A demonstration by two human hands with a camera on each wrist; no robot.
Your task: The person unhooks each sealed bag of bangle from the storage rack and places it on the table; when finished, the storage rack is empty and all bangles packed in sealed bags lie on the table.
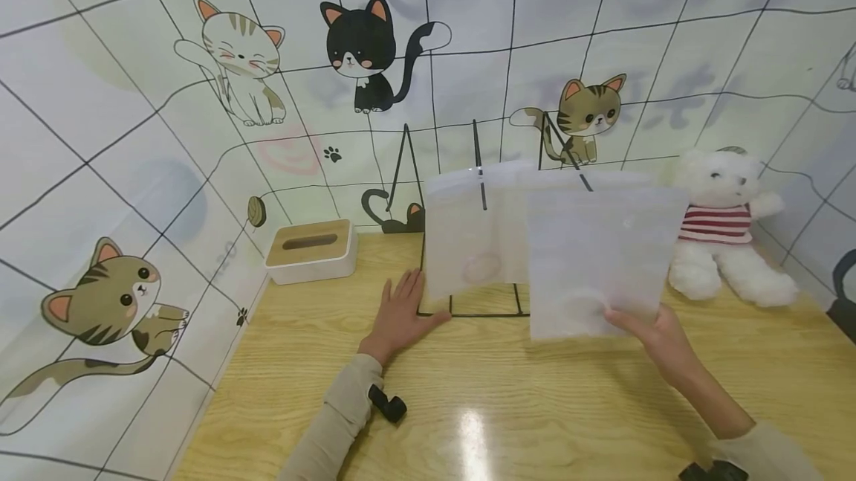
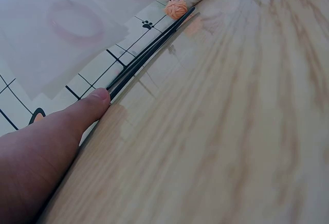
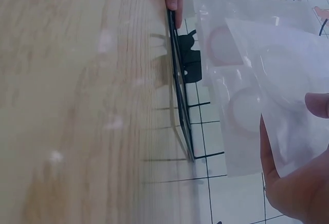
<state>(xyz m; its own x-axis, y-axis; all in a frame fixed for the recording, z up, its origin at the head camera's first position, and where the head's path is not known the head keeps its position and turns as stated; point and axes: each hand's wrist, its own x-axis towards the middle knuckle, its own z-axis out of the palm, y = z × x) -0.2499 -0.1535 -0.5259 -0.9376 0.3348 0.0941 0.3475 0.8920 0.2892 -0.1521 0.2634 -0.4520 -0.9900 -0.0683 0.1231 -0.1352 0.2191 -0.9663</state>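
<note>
A black wire rack (image 1: 484, 315) with pointed prongs stands on the table. Two translucent frosted bags hang from its prongs: the left bag (image 1: 461, 243) and another bag (image 3: 231, 147), mostly covered in the head view. In front of that second one, my right hand (image 1: 658, 340) pinches a third frosted bag (image 1: 595, 250) by its lower right part, thumb on the near face. Round outlines show faintly through the bags. My left hand (image 1: 401, 314) lies with extended fingers at the rack's front left corner, its thumb (image 2: 100, 98) touching the base wire.
A white tissue box (image 1: 310, 273) with a wooden lid sits at the back left. A white teddy bear (image 1: 718, 224) in a striped shirt leans at the back right. A cat-print wall covering (image 1: 468, 87) rises behind the wooden table (image 1: 428, 407). A dark object (image 1: 844, 302) shows at the right edge.
</note>
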